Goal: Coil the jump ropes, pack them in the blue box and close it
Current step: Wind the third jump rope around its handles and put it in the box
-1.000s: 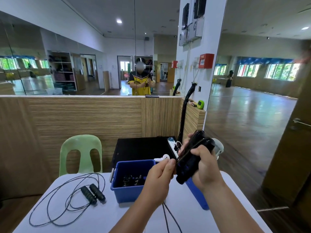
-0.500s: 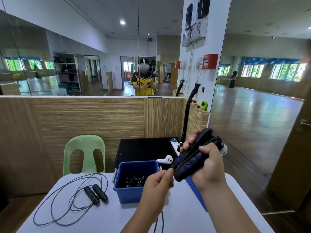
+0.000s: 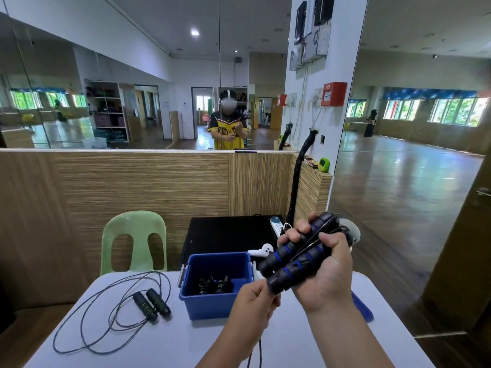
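Two blue-banded handles (image 3: 283, 254) are gripped together in the right hand (image 3: 326, 274), fingers curled round them, held above the tabletop (image 3: 172, 343) at three o'clock of the blue box (image 3: 210, 304). The cord (image 3: 259, 351) is pinched just below them by the fingers of the left hand (image 3: 252, 304). The box stands open, with coiled ropes (image 3: 212, 284) seen inside. A loose rope (image 3: 158, 304) lies at its nine o'clock, a green chair (image 3: 134, 240) at eleven.

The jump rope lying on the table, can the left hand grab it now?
Probably not yet: the left hand pinches the other rope, whose handles the right hand grips. Once freed, likely yes; the table rope lies uncovered, left of the blue box.
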`<state>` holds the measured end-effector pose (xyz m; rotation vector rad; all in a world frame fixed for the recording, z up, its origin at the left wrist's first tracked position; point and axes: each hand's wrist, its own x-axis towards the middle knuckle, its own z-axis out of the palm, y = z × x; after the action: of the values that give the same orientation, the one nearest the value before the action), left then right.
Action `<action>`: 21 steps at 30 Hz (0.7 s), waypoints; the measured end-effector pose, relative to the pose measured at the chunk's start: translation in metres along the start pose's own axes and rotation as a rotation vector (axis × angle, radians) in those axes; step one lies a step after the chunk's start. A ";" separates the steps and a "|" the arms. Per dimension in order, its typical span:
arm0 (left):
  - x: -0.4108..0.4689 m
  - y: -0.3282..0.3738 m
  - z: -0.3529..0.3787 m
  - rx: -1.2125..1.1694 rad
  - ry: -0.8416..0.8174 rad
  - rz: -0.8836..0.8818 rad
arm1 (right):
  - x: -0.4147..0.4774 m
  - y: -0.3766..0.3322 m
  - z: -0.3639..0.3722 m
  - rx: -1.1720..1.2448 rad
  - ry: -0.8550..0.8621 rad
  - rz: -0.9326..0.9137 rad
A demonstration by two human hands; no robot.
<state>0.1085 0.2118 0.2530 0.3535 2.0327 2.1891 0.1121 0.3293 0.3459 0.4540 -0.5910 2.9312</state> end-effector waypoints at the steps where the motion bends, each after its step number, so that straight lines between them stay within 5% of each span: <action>1: 0.004 -0.001 -0.003 0.030 0.004 -0.017 | -0.001 0.001 0.001 0.003 0.015 0.007; 12: 0.032 0.041 -0.030 0.079 -0.134 -0.064 | -0.007 0.000 -0.007 -0.062 0.021 0.121; 21: 0.039 0.090 -0.030 0.125 -0.053 -0.170 | -0.003 -0.002 -0.021 -0.280 0.065 0.025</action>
<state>0.0685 0.1851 0.3438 0.2400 2.0925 1.9406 0.1097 0.3390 0.3270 0.3189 -0.9845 2.8110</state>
